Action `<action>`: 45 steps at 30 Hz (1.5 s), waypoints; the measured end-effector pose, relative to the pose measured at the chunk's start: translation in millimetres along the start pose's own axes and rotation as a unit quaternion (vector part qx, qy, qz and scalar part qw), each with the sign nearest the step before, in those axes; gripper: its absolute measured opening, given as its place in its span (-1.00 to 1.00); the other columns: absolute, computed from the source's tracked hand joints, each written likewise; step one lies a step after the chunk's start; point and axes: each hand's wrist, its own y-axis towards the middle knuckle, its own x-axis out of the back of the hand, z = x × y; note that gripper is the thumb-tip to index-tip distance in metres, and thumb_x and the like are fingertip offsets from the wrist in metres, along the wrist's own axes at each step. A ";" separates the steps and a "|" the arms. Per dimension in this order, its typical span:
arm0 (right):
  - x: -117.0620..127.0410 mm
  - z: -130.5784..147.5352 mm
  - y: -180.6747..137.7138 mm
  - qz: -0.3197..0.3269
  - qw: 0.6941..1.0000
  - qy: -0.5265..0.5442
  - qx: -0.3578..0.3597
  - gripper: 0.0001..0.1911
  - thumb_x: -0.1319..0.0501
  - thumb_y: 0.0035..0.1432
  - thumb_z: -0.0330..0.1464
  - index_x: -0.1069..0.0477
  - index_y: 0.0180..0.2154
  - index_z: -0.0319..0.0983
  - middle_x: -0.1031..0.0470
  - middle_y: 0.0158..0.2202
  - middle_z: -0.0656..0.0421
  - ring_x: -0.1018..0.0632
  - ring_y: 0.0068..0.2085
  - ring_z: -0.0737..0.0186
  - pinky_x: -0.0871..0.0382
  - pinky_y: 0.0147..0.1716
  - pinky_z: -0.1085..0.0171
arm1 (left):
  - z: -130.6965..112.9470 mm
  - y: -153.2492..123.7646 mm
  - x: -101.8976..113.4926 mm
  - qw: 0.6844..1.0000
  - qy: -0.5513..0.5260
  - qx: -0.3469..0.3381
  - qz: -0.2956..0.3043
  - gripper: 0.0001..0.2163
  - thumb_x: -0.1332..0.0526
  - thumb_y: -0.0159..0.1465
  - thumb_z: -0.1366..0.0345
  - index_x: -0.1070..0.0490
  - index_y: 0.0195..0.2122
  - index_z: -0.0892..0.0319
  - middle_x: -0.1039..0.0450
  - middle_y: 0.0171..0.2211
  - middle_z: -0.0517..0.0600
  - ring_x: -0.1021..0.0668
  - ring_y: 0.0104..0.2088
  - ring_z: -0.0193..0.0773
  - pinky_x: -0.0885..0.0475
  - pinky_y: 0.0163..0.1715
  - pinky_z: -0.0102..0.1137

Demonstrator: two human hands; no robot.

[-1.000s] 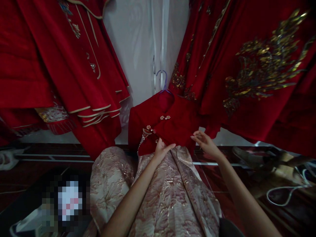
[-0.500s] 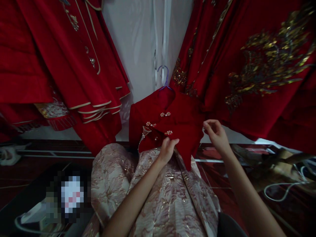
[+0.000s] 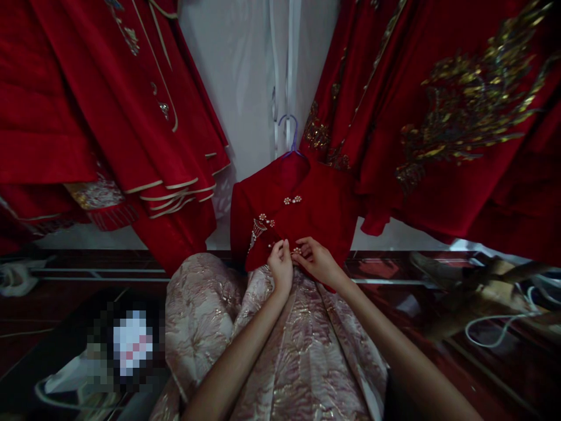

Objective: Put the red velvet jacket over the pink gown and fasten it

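A short red jacket [image 3: 324, 193] hangs from a purple hanger [image 3: 294, 137], with pearl-like flower clasps [image 3: 293, 200] and a fan-shaped beaded ornament [image 3: 259, 227] on its front. My left hand [image 3: 281, 268] is closed at the jacket's lower front, fingertips pinched together on its edge. Close beside it, my right hand [image 3: 319, 262] has thumb and fingers pinched at a lower flower clasp [image 3: 297, 251]. The fingers partly cover that clasp. Below both hands spreads a pale pink-gold brocade garment [image 3: 302, 339] with raised floral patterns.
Red garments with pale piping [image 3: 175, 158] hang at the left. More red garments with gold sequin embroidery [image 3: 473, 111] hang at the right. A pale wall [image 3: 228, 76] stands behind. White cord [image 3: 486, 333] lies at the lower right, and a blurred-out bright patch [image 3: 132, 342] at the lower left.
My right hand has moved left from the jacket's right side to its lower front clasp. My left hand has turned upright and shifted slightly left; the jacket's front panel now lies more closed.
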 end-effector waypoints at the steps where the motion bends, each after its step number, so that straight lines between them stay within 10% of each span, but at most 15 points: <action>1: -3.4 -2.9 -0.1 0.001 1.000 0.007 -0.011 -0.69 -0.24 0.02 -0.27 -0.31 -0.17 -0.24 -0.47 -0.37 0.13 -0.50 -0.36 0.27 -0.42 -0.40 0.29 | -2.0 -1.7 0.2 1.000 -0.008 0.005 0.007 -0.70 -0.08 0.22 0.04 -0.37 -0.27 0.19 -0.37 -0.55 -0.08 -0.42 -0.55 -0.35 -0.29 -0.57 -0.50; 7: 10.2 -12.3 8.1 -0.019 0.996 0.076 -0.038 -0.76 -0.26 0.00 -0.24 -0.31 -0.32 -0.21 -0.50 -0.41 0.17 -0.53 -0.40 0.28 -0.43 -0.40 0.30 | -21.3 -3.8 10.4 0.986 0.121 -0.058 0.098 -0.73 -0.07 0.24 0.07 -0.43 -0.39 0.13 -0.40 -0.63 -0.07 -0.43 -0.60 -0.34 -0.28 -0.50 -0.49; 13: 27.8 -14.6 12.0 -0.027 0.995 0.085 -0.041 -0.77 -0.26 0.00 -0.21 -0.39 -0.34 -0.22 -0.55 -0.37 0.11 -0.56 -0.36 0.25 -0.46 -0.32 0.23 | -25.2 29.5 39.9 0.945 0.282 -0.165 0.018 -0.77 -0.22 0.10 0.30 -0.37 -0.18 0.12 -0.43 -0.29 0.02 -0.47 -0.31 -0.25 -0.33 -0.26 -0.39; 23: -14.1 6.4 26.9 0.015 0.974 0.220 -0.054 -0.74 -0.32 -0.08 -0.22 -0.42 -0.35 -0.25 -0.56 -0.36 0.11 -0.56 -0.33 0.25 -0.45 -0.24 0.24 | -6.8 49.7 67.7 0.946 0.266 -0.039 0.180 -0.86 -0.25 -0.05 0.45 -0.36 -0.45 0.16 -0.44 -0.52 -0.06 -0.46 -0.53 -0.34 -0.29 -0.48 -0.47; 31: -84.5 -6.5 18.3 -0.117 0.981 0.146 -0.043 -0.81 -0.16 0.11 -0.21 -0.36 -0.29 -0.20 -0.50 -0.35 0.14 -0.52 -0.34 0.25 -0.44 -0.33 0.26 | 9.0 57.9 68.3 0.966 0.204 0.038 0.155 -0.93 -0.25 -0.08 0.44 -0.39 -0.53 0.20 -0.49 -0.56 -0.03 -0.52 -0.49 -0.29 -0.37 -0.45 -0.46; 45: -95.1 -17.9 5.8 -0.173 0.979 0.105 -0.008 -0.80 -0.04 0.22 -0.23 -0.31 -0.23 -0.20 -0.43 -0.28 0.10 -0.46 -0.28 0.25 -0.37 -0.26 0.26 | 11.3 57.9 71.6 0.978 0.103 0.059 0.170 -0.88 -0.33 -0.08 0.31 -0.49 -0.52 0.25 -0.54 -0.51 0.04 -0.54 -0.48 -0.30 -0.45 -0.35 -0.40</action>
